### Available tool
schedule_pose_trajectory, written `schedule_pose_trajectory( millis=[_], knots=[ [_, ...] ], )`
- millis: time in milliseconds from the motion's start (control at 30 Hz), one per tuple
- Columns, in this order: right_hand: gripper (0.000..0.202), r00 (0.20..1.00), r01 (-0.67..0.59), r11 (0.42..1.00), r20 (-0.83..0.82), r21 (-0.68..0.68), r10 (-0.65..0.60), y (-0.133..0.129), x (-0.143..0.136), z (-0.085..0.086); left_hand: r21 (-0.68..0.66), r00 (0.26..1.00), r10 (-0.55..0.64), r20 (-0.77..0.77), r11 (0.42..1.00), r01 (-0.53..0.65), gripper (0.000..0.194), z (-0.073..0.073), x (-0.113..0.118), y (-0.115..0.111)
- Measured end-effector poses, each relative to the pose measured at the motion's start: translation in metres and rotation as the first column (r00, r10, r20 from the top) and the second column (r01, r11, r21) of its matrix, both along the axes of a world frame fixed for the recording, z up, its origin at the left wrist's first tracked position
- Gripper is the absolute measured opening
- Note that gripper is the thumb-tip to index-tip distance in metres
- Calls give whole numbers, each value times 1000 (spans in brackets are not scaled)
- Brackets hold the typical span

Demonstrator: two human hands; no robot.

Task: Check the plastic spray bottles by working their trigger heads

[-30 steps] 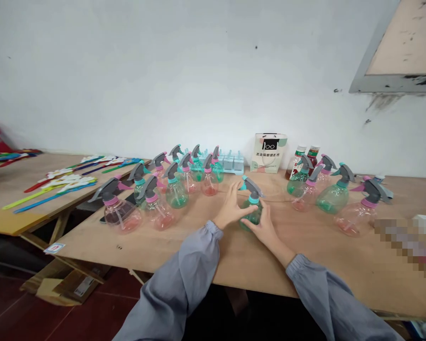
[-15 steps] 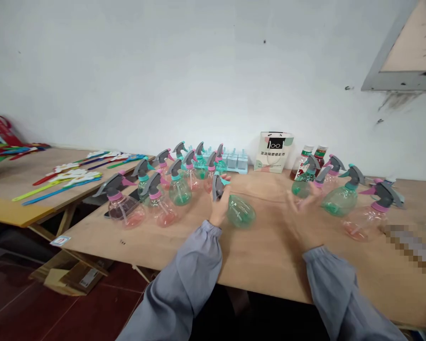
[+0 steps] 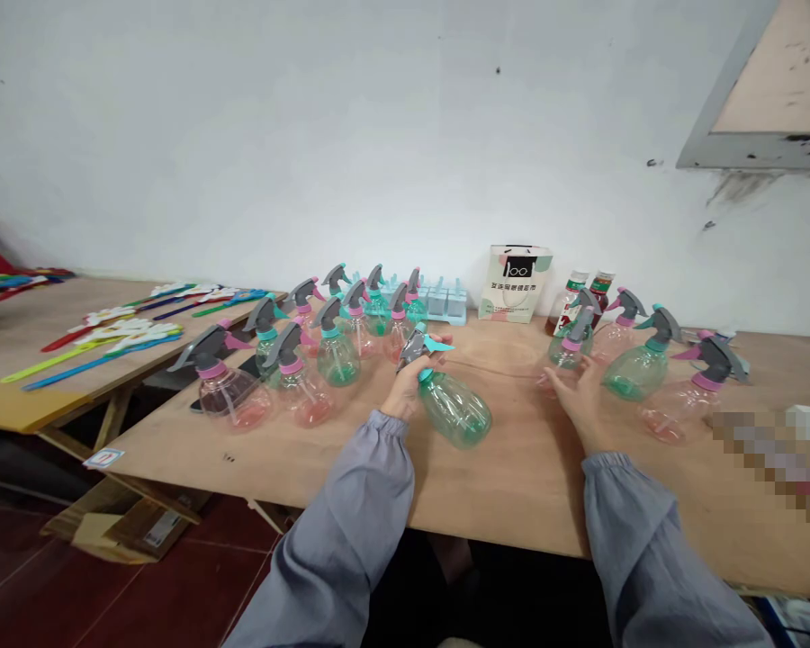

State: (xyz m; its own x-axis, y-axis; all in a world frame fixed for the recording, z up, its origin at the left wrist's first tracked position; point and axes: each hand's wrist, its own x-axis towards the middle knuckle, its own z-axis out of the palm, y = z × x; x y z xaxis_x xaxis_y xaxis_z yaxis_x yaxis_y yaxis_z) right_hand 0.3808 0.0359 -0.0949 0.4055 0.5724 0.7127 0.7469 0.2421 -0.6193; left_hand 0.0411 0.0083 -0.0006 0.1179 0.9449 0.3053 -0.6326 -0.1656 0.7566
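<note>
My left hand (image 3: 409, 382) is wrapped round the neck of a green spray bottle (image 3: 455, 409) with a grey and turquoise head, its body tilted down to the right. At the right, my right hand (image 3: 577, 391) has its fingers round a pink spray bottle (image 3: 552, 376) with a grey head, whose body is partly hidden by the fingers. Several pink and green spray bottles stand on the left, among them a pink one (image 3: 233, 396) in front. Beyond my right hand are a green spray bottle (image 3: 634, 371) and a pink spray bottle (image 3: 679, 409).
Behind stand a paper bag (image 3: 517, 283), a light blue rack (image 3: 445, 301) and two red bottles with white caps. Colourful plastic sticks (image 3: 101, 355) lie on the left table. The wooden table's (image 3: 351, 463) front edge runs below my hands; a cardboard box (image 3: 131, 531) is underneath.
The green bottle in my left hand has turned, its base now nearer me and its trigger pointing right. My right hand has closed in on the pink bottle, which stands more upright.
</note>
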Motion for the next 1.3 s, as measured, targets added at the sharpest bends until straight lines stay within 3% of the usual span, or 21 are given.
schedule_pose_trajectory(
  millis=[233, 400, 567, 767, 967, 1067, 1167, 1300],
  knots=[
    [90, 949, -314, 948, -31, -40, 313, -4, -66, -5, -42, 998, -47, 29, 998, 48, 20, -1, -2, 1],
    [85, 902, -433, 898, -44, -84, 430, -17, -93, -3, -48, 999, -24, 39, 998, 26, 18, 0, -5, 2],
    [84, 894, -447, 889, -53, -99, 444, -20, -98, -4, -51, 998, -64, 17, 997, 65, 34, 3, -2, -2],
    [86, 886, -462, 879, -77, -113, 456, -22, -99, -2, -152, 997, -28, 67, 988, 38, 18, -2, -4, 3],
    [86, 868, -497, 859, -72, -124, 492, -24, -98, 0, -71, 996, -87, -31, 994, 85, 29, 2, -5, -2],
    [85, 876, -481, 866, -64, -134, 477, -24, -97, 0, -54, 999, -48, -12, 997, 47, 22, 3, -7, -2],
    [85, 872, -489, 856, -64, -166, 486, -26, -96, 1, -46, 996, -94, 2, 995, 94, 14, 3, -11, -2],
    [85, 856, -516, 839, -65, -175, 513, -27, -96, 1, -47, 990, -139, -11, 989, 139, 21, 6, -13, -6]
  ],
)
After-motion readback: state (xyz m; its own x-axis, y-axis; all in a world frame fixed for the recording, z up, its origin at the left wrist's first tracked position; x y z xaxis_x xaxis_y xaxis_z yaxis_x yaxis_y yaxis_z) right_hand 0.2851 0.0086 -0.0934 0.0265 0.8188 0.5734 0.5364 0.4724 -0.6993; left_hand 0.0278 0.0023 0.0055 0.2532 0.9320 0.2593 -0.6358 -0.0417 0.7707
